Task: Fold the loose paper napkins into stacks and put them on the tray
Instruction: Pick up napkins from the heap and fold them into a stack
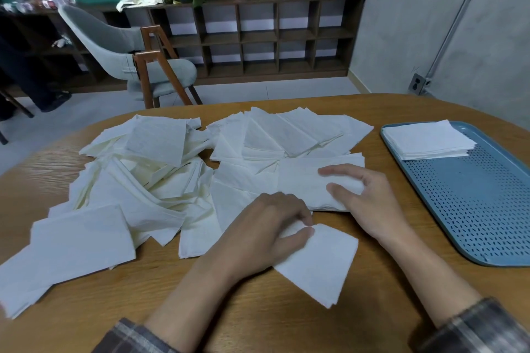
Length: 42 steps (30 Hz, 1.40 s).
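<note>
Currently: your left hand [266,223] pinches one folded napkin [315,261] by its corner, likely for stacking; right hand [370,198] grips the table stack [301,183] by its end, steadying it. On the tray [473,203], right: one finished stack [427,140].

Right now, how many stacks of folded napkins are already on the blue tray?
1. The stack of folded napkins lies at the far end of the blue tray, near its left rim. None seems hidden; the loose napkins are on the table.
</note>
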{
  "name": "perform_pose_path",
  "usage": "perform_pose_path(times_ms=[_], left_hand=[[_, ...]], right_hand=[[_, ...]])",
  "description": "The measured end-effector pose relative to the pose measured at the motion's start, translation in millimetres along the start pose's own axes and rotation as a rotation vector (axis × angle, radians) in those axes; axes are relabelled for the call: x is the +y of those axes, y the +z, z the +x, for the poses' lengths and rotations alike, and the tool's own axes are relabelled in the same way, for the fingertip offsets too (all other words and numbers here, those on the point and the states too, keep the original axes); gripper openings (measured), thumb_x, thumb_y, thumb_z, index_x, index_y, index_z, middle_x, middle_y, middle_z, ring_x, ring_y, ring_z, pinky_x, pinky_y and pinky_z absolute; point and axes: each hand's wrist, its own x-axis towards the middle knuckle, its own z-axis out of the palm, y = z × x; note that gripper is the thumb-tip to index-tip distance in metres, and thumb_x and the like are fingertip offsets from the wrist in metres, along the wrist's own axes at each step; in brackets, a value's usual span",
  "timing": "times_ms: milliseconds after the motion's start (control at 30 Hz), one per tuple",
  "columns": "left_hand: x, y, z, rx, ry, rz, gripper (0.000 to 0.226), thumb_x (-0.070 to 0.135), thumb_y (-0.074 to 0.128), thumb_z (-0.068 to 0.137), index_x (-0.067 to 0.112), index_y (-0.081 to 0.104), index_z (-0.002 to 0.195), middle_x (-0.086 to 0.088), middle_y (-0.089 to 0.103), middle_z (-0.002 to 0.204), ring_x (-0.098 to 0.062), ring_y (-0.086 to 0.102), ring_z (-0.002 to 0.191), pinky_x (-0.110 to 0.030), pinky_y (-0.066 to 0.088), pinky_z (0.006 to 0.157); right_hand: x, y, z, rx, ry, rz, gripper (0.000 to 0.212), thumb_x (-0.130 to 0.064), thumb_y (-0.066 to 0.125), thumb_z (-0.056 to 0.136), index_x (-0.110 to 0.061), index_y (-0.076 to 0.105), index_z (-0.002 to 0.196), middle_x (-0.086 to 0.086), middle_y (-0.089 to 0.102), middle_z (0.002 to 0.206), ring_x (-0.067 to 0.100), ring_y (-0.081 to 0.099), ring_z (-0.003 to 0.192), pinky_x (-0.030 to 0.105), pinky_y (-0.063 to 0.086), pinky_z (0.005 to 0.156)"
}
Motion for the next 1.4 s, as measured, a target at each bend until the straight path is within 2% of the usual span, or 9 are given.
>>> perform_pose_path(times_ms=[100, 300, 467, 700, 833, 900, 967, 1100, 1400], left_hand=[[1, 1, 1, 0.014, -0.050, -0.004, 0.006, 0.036, 0.068, 0.098, 0.030, 0.066, 0.097, 0.021, 0.069, 0.093, -0.003, 0.064, 0.090, -0.025, 0.049, 0.087], [-8, 2, 0, 0.057, -0.120, -0.011, 0.019, 0.038, 0.076, 0.092, 0.031, 0.074, 0.109, 0.018, 0.072, 0.101, 0.002, 0.064, 0.097, -0.015, 0.048, 0.084], [-7, -3, 1, 0.067, -0.118, -0.038, 0.006, 0.031, 0.081, 0.090, 0.029, 0.076, 0.092, 0.015, 0.069, 0.092, -0.004, 0.064, 0.092, -0.013, 0.043, 0.077], [1, -13, -2, 0.151, -0.051, -0.137, 0.006, 0.029, 0.083, 0.090, 0.028, 0.078, 0.092, 0.016, 0.069, 0.107, -0.007, 0.067, 0.107, -0.023, 0.050, 0.093], [11, -23, -2, 0.217, -0.176, -0.399, 0.004, 0.022, 0.083, 0.091, 0.021, 0.079, 0.092, 0.012, 0.077, 0.096, -0.007, 0.072, 0.100, -0.023, 0.054, 0.091], [11, -25, -1, 0.281, -0.234, -0.492, 0.005, 0.021, 0.084, 0.090, 0.021, 0.080, 0.091, 0.011, 0.079, 0.094, -0.007, 0.074, 0.097, -0.022, 0.055, 0.091], [10, -25, 1, 0.363, -0.275, -0.532, 0.006, 0.020, 0.086, 0.087, 0.022, 0.080, 0.089, 0.011, 0.079, 0.093, -0.007, 0.073, 0.094, -0.020, 0.054, 0.088], [8, -22, 3, 0.450, -0.331, -0.574, 0.013, 0.020, 0.089, 0.083, 0.023, 0.080, 0.092, 0.010, 0.078, 0.091, -0.006, 0.072, 0.091, -0.014, 0.051, 0.082], [5, -24, 3, 0.446, -0.413, -0.628, 0.025, 0.015, 0.089, 0.083, 0.027, 0.076, 0.101, 0.005, 0.078, 0.086, -0.010, 0.072, 0.085, -0.022, 0.054, 0.069]], right_hand=[[-1, -1, 1, -0.009, 0.005, 0.000, 0.032, -0.003, 0.070, 0.096, -0.031, 0.081, 0.107, -0.031, 0.074, 0.112, -0.018, 0.057, 0.118, -0.005, 0.033, 0.092], [-4, -2, -1, -0.004, 0.004, 0.019, 0.032, -0.004, 0.068, 0.097, -0.031, 0.081, 0.107, -0.030, 0.074, 0.114, -0.018, 0.056, 0.118, -0.006, 0.032, 0.092], [-10, -1, -2, 0.021, -0.029, 0.123, 0.035, 0.003, 0.061, 0.099, -0.024, 0.080, 0.111, -0.025, 0.075, 0.115, -0.012, 0.059, 0.120, 0.000, 0.036, 0.095], [-12, -1, -4, 0.030, -0.063, 0.181, 0.033, 0.004, 0.062, 0.099, -0.020, 0.080, 0.113, -0.023, 0.076, 0.116, -0.012, 0.060, 0.119, 0.001, 0.038, 0.093], [-11, -2, -2, -0.021, -0.002, 0.312, 0.020, -0.020, 0.063, 0.104, -0.021, 0.082, 0.109, -0.010, 0.077, 0.119, 0.004, 0.064, 0.122, 0.025, 0.043, 0.102], [-11, -2, -4, -0.086, 0.038, 0.408, 0.030, -0.037, 0.059, 0.101, -0.021, 0.083, 0.107, -0.002, 0.077, 0.120, 0.014, 0.066, 0.123, 0.038, 0.045, 0.106], [-14, 0, -7, -0.193, 0.080, 0.481, 0.035, -0.043, 0.060, 0.100, -0.017, 0.082, 0.108, 0.005, 0.078, 0.116, 0.022, 0.071, 0.114, 0.037, 0.052, 0.096], [-21, 2, -14, -0.266, 0.054, 0.371, 0.023, -0.021, 0.066, 0.099, -0.012, 0.079, 0.115, 0.004, 0.080, 0.113, 0.020, 0.076, 0.106, 0.024, 0.059, 0.085], [-24, 2, -13, -0.281, 0.063, 0.339, 0.032, -0.017, 0.066, 0.100, -0.021, 0.069, 0.132, -0.004, 0.076, 0.125, 0.014, 0.070, 0.118, 0.027, 0.056, 0.099]])
